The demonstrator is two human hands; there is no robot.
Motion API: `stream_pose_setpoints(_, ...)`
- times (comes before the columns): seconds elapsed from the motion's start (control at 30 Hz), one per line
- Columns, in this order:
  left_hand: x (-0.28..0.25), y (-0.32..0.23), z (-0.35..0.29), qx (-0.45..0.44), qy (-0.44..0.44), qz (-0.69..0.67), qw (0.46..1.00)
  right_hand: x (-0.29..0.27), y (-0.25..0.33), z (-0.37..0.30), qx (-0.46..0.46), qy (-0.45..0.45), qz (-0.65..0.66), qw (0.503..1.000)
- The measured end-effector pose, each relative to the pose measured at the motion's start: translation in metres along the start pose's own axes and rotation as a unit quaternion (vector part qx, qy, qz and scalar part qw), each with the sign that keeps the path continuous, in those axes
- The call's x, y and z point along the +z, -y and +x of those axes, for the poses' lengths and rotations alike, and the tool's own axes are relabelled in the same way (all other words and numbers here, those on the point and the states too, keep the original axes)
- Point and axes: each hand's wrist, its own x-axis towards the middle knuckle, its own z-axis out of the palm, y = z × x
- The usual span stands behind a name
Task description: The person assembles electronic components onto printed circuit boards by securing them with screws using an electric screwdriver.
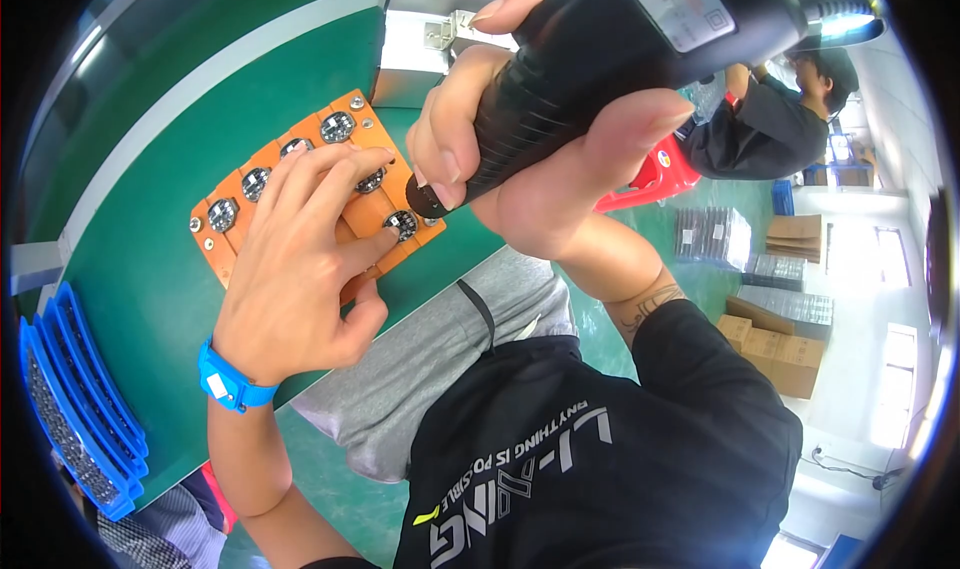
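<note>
My right hand [555,194] is wrapped round a black corded electric screwdriver [600,64], held close to the camera, its dark nose pointing down toward the right end of an orange fixture block [302,132]. Whether its bit touches anything is hidden. In the block sit several round black circuit boards [338,126], with silver screws at the corners. My left hand [290,279], wearing a blue wrist strap [236,377], lies over the middle of the block with its fingers spread. One fingertip rests at the board [402,226] nearest the screwdriver's nose. The left hand covers part of the block.
The block lies on a green worktop [160,279]. Blue trays [80,409] of small dark parts stand at the lower left. A metal box [415,54] is beyond the block. At the right are a co-worker [770,119], a red stool [668,174] and cardboard boxes [770,354].
</note>
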Motion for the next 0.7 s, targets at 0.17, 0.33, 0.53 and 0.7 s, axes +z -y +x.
stream_pose_setpoints(0.17,0.005,-0.002,0.000,-0.012,-0.025,0.005,1.000,0.019,0.000,-0.003,0.055,0.004,0.043,0.998)
stream_pose_setpoints(0.33,0.005,-0.001,0.000,-0.009,-0.027,-0.001,1.000,0.020,0.001,-0.003,0.117,0.034,-0.062,0.991)
stream_pose_setpoints(0.53,0.004,-0.003,0.000,-0.019,-0.024,0.002,1.000,0.018,-0.001,-0.002,0.056,-0.043,0.101,0.992)
stream_pose_setpoints(0.7,0.007,-0.006,0.010,-0.007,-0.025,-0.019,0.999,-0.002,0.011,-0.008,0.043,-0.108,0.107,0.987)
